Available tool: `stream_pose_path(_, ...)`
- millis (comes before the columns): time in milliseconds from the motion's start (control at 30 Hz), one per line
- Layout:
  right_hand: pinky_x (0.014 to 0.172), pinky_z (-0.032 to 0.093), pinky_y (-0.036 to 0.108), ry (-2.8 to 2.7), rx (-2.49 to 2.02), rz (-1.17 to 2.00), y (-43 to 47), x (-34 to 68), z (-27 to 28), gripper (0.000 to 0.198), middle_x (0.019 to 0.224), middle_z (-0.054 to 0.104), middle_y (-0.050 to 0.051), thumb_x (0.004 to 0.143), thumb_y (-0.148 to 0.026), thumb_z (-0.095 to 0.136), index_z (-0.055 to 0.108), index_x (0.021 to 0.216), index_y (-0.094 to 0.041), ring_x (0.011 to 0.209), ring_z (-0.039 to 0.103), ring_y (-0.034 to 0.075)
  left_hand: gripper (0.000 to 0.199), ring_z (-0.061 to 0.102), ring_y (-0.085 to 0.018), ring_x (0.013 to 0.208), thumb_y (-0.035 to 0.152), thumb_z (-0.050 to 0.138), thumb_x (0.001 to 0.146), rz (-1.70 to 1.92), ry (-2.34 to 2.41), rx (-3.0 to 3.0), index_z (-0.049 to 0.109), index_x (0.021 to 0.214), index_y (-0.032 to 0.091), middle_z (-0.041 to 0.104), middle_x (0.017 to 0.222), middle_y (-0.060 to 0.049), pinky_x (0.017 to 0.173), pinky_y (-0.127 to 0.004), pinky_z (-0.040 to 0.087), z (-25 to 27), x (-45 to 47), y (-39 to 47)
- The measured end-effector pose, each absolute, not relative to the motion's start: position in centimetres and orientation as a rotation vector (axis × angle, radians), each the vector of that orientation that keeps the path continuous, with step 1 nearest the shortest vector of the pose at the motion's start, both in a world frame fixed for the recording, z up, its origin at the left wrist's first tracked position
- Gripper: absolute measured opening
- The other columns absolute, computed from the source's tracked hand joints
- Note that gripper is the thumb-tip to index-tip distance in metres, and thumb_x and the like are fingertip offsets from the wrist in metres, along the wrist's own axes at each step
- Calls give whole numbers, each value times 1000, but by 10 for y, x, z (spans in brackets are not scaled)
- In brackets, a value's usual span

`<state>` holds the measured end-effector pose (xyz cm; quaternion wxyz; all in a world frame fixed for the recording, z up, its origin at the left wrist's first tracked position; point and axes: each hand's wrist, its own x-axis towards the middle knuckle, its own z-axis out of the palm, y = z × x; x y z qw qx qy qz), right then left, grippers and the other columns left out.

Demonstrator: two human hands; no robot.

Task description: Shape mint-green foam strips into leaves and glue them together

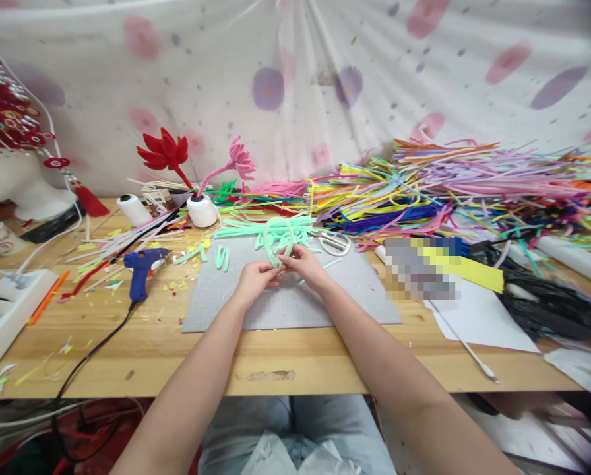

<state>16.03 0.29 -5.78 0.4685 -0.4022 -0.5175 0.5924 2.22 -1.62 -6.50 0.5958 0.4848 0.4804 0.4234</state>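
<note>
Over the grey cutting mat (pixel 211 303), my left hand (pixel 256 280) and my right hand (pixel 303 265) meet at the fingertips. Both pinch a mint-green pipe cleaner (pixel 291 231) bent into an upright loop, its lower part between the fingers. Behind it lies a bundle of mint-green pipe cleaners (pixel 236 227) along the mat's far edge. Scissors (pixel 339 244) with pale handles rest just beyond my right hand. Short folded green pieces (pixel 222 257) lie left of my hands. The exact grip at the loop's base is partly hidden by my fingers.
A blue glue gun (pixel 142 270) with a black cord lies on the left. Red (pixel 164 155) and pink (pixel 239 158) pipe-cleaner flowers stand in a white holder (pixel 202 211). Colourful pipe cleaners (pixel 424 185) heap at the back right. White paper (pixel 488 320) and a cable (pixel 468 346) lie right.
</note>
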Motion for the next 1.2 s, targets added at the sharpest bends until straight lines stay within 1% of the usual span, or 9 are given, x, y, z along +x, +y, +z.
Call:
stream_pose_path(100, 60, 49, 26, -1252, -872, 1540, 3, 165, -56, 27, 62, 57, -4, 60, -36, 65, 49, 71, -17, 58, 58, 10, 35, 62, -15, 66, 39, 72, 51, 1028, 1106, 1108, 66, 73, 12, 67, 74, -6, 59, -28, 50, -65, 21, -15)
stream_pose_path(167, 60, 49, 26, -1275, -847, 1543, 5, 167, -57, 28, 63, 57, -4, 60, -36, 65, 48, 70, -17, 60, 58, 11, 33, 62, -15, 66, 38, 71, 52, 1054, 1105, 1104, 66, 72, 12, 67, 75, -6, 59, -27, 50, -67, 21, -14)
stream_pose_path(300, 52, 49, 25, -1422, -928, 1392, 9, 166, -61, 25, 63, 55, -4, 61, -35, 63, 48, 70, -18, 57, 55, 10, 30, 62, -16, 68, 36, 70, 55, 1080, 1129, 1098, 65, 72, 11, 67, 75, -6, 60, -27, 51, -70, 23, -14)
stream_pose_path(533, 46, 47, 23, -1563, -1022, 1152, 10, 161, -65, 16, 63, 50, -3, 64, -31, 57, 49, 68, -18, 56, 50, 10, 29, 62, -17, 68, 35, 71, 52, 1031, 1126, 1085, 64, 68, 10, 65, 68, -5, 59, -27, 51, -66, 23, -17)
stream_pose_path(667, 44, 43, 22, -1667, -1067, 1156, 8, 165, -63, 15, 62, 50, -3, 66, -30, 55, 47, 66, -17, 50, 48, 8, 28, 62, -17, 70, 33, 71, 53, 956, 1129, 1094, 65, 67, 10, 65, 67, -6, 57, -25, 50, -64, 23, -18)
stream_pose_path(767, 44, 40, 22, -1718, -1161, 1163, 8, 168, -62, 15, 55, 49, -4, 70, -29, 52, 45, 64, -17, 42, 46, 8, 24, 62, -18, 70, 30, 69, 55, 974, 1156, 1088, 65, 67, 10, 65, 67, -5, 56, -26, 50, -65, 22, -17)
stream_pose_path(900, 44, 36, 21, -1774, -1229, 1138, 9, 170, -61, 14, 48, 46, -6, 72, -26, 50, 43, 62, -17, 41, 45, 8, 19, 61, -16, 67, 28, 67, 56, 1031, 1208, 1105, 65, 66, 12, 64, 66, -3, 55, -27, 50, -67, 21, -15)
stream_pose_path(1033, 44, 35, 20, -1805, -1236, 1073, 7, 169, -60, 14, 50, 45, -6, 72, -25, 49, 43, 62, -17, 40, 44, 6, 18, 61, -16, 66, 28, 68, 55, 1010, 1182, 1101, 63, 60, 12, 62, 62, -2, 57, -28, 50, -68, 22, -15)
stream_pose_path(1200, 43, 37, 19, -1789, -1193, 1055, 7, 164, -64, 13, 56, 49, -5, 72, -25, 49, 44, 64, -17, 41, 45, 5, 24, 62, -16, 67, 31, 70, 54, 960, 1133, 1085, 64, 64, 10, 63, 62, -3, 62, -28, 50, -69, 24, -17)
